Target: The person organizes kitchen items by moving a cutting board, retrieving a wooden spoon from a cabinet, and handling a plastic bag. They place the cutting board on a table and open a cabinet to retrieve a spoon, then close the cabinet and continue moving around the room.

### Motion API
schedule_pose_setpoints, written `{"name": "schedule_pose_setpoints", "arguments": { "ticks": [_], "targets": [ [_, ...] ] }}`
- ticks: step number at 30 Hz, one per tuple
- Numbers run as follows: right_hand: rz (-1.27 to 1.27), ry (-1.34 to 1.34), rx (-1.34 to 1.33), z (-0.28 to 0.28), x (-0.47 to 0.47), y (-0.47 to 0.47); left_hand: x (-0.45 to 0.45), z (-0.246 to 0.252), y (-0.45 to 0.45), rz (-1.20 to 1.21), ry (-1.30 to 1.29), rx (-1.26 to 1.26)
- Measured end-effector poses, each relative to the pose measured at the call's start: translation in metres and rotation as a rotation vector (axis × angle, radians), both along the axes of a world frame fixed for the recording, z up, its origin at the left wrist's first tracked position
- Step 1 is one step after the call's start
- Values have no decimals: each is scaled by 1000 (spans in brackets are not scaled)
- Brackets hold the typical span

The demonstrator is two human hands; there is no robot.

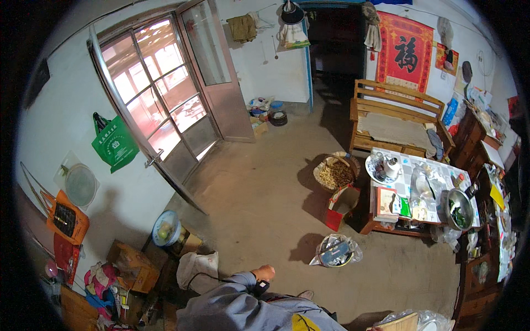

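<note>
My left hand [264, 273] hangs in front of my body with the fingers curled and nothing visible in them. A dark watch [261, 286] sits at that wrist, below a grey-blue sleeve [232, 298]. At the bottom edge, a small part of my right hand [375, 329] shows against a light wooden board [395, 322]; most of that hand is cut off by the frame. Clear plastic and a pale round item [432, 325] lie beside the board. On the floor ahead stands a bin [337, 250] lined with a plastic bag, with a blue-grey box in it.
A low table [403, 190] holds a metal bowl [459, 209] of greens and a plate [379, 178]. Near it are a basket [336, 171] and a red bag [335, 217]. Behind is a wooden bench [397, 124]. Leftward are an open door [215, 74], a basin [165, 227] and a sack [198, 271].
</note>
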State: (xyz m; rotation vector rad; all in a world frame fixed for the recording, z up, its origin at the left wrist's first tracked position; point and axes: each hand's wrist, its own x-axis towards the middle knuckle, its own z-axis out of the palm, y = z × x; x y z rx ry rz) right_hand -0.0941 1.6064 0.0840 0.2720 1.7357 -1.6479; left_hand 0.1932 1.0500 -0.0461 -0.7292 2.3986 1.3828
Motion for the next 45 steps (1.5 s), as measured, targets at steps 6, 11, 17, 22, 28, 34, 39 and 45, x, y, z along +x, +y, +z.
{"name": "schedule_pose_setpoints", "arguments": {
  "ticks": [6, 11, 17, 22, 28, 34, 39, 45],
  "targets": [
    [252, -41, 133, -56, -56, -29, -20, 12, -33, 14, 55, -202],
    [854, 927, 384, -102, -75, 0, -28, 38, -16, 348, -289, 328],
    [391, -55, 247, -96, -106, -12, -29, 29, -5, 137, -371, 48],
    [455, 302, 233, -97, -129, -16, -48, 26, -11, 136, -402, 180],
    [154, 100, 295, -55, -161, 23, -164, 74, 42, 133, -268, 189],
    [-95, -215, 422, -5, -178, 101, -331, 95, 85, 263, -368, 345],
    [-278, -274, 387, -7, -196, 153, -440, 106, 137, 73, -291, 390],
    [-349, -298, 310, -1, -234, 130, -488, 87, 154, 32, -408, 366]
  ]
}}
